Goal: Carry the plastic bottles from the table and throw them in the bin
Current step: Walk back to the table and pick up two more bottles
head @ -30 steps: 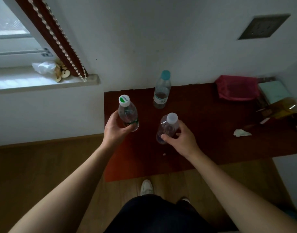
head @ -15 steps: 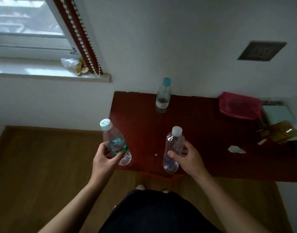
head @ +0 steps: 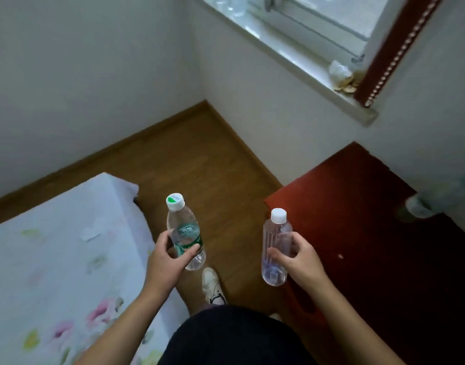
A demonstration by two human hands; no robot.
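Observation:
My left hand (head: 166, 262) grips a clear bottle with a green label (head: 184, 233) and a white-green cap, held upright over the wooden floor. A plain clear bottle with a white cap (head: 275, 246) is held upright in my right hand (head: 299, 259), at the near left corner of the dark red table (head: 370, 233). A third bottle (head: 434, 198), blurred, stands on the table at the far right edge of the view. No bin is in sight.
A bed with a flowered sheet (head: 55, 259) fills the lower left. Wooden floor (head: 199, 159) runs between the bed and the table toward the room's corner. A window sill (head: 318, 75) with small items lies upper right. My shoe (head: 213, 285) is below the bottles.
The view has swung left, away from the table, so the bed and room corner appear. Both bottles have come off the table and stay in my hands.

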